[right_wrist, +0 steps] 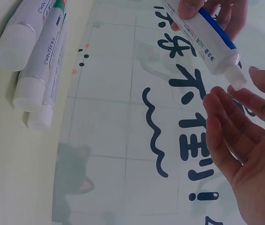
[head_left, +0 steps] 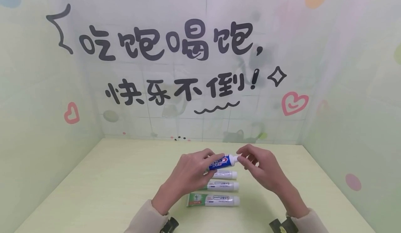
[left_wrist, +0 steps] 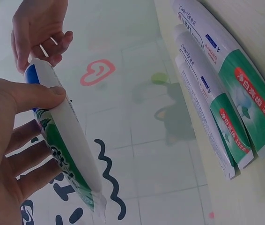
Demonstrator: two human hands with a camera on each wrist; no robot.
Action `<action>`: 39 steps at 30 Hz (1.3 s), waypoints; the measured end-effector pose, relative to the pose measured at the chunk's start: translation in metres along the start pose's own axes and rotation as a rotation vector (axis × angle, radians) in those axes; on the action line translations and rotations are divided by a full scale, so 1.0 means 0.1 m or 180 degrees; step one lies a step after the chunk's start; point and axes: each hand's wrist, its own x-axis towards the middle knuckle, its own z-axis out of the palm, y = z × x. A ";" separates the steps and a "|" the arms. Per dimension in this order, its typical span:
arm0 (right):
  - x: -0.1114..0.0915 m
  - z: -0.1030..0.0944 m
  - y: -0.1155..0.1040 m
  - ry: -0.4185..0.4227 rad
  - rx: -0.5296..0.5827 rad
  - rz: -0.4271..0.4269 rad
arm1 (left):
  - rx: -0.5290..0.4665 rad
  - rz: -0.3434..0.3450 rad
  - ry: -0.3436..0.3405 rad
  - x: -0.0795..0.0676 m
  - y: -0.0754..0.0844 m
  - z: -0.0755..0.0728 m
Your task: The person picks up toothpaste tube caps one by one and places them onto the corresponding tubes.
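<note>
My left hand (head_left: 195,168) grips a blue, white and green toothpaste tube (head_left: 221,162) around its body, thumb laid along one side in the left wrist view. The tube is raised above the table, its white cap (right_wrist: 235,76) pointing toward my right hand (head_left: 261,165). In the right wrist view the right hand's fingers are loosely bent around the cap end, thumb apart from the fingers; whether a fingertip touches the cap I cannot tell. Below lie three white-and-green toothpaste tubes in a row, the nearest tube (head_left: 216,200) being the largest, beside a middle tube (head_left: 223,185) and a far tube (head_left: 228,174).
A pale wooden table (head_left: 109,184) carries the tubes, their caps facing right. Behind it stands a light back wall (head_left: 175,125) with dark lettering and pink hearts. Side walls (head_left: 354,121) enclose the table left and right.
</note>
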 end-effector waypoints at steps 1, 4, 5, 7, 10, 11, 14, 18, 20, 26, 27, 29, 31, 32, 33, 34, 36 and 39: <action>0.00 -0.01 0.00 0.0002 0.0053 -0.0084 | -0.0008 -0.0004 -0.0009 0.00 0.00 0.00; 0.01 -0.01 -0.01 0.0010 0.0137 -0.0309 | -0.0008 -0.0012 -0.0024 0.00 0.00 0.00; 0.01 -0.01 -0.01 0.0015 0.0148 -0.0358 | -0.0007 -0.0014 -0.0028 0.00 0.00 0.00; 0.01 -0.01 0.00 0.0024 0.0181 -0.0413 | -0.0002 -0.0017 -0.0034 0.00 0.00 0.00; 0.01 0.00 0.01 0.0037 0.0176 -0.0421 | -0.0009 -0.0022 -0.0043 0.00 0.00 0.00; 0.01 0.00 0.02 0.0036 0.0171 -0.0414 | -0.0012 -0.0023 -0.0043 0.00 0.00 0.00; 0.01 0.00 0.03 0.0005 0.0131 -0.0369 | -0.0023 -0.0020 -0.0032 0.00 0.00 0.01; 0.01 -0.01 0.03 -0.0043 0.0028 -0.0300 | -0.0010 -0.0013 -0.0016 0.01 0.00 0.01; 0.01 0.00 0.04 -0.0036 -0.0023 -0.0300 | 0.0003 -0.0014 -0.0018 0.01 0.00 0.01; 0.00 0.02 0.02 0.0057 -0.0149 -0.0316 | -0.0003 -0.0036 -0.0052 0.01 0.00 0.00; 0.00 0.02 0.02 0.0047 -0.0180 -0.0296 | -0.0006 -0.0041 -0.0058 0.01 0.00 0.00; 0.00 0.02 0.01 0.0025 -0.0234 -0.0266 | -0.0011 -0.0049 -0.0071 0.01 0.00 0.00; 0.00 0.02 0.01 0.0010 -0.0285 -0.0241 | -0.0011 -0.0051 -0.0074 0.01 0.01 0.00; 0.00 0.02 0.01 0.0007 -0.0306 -0.0229 | -0.0012 -0.0052 -0.0075 0.01 0.01 0.00; -0.01 0.02 0.01 0.0007 -0.0326 -0.0218 | -0.0012 -0.0050 -0.0076 0.01 0.01 0.00; -0.01 0.02 0.01 0.0007 -0.0345 -0.0210 | -0.0011 -0.0048 -0.0076 0.01 0.01 0.00; -0.01 0.02 0.01 0.0013 -0.0391 -0.0199 | -0.0005 -0.0038 -0.0072 0.01 0.01 0.00; -0.01 0.03 0.01 0.0016 -0.0458 -0.0188 | -0.0004 -0.0024 -0.0066 0.01 0.01 0.00</action>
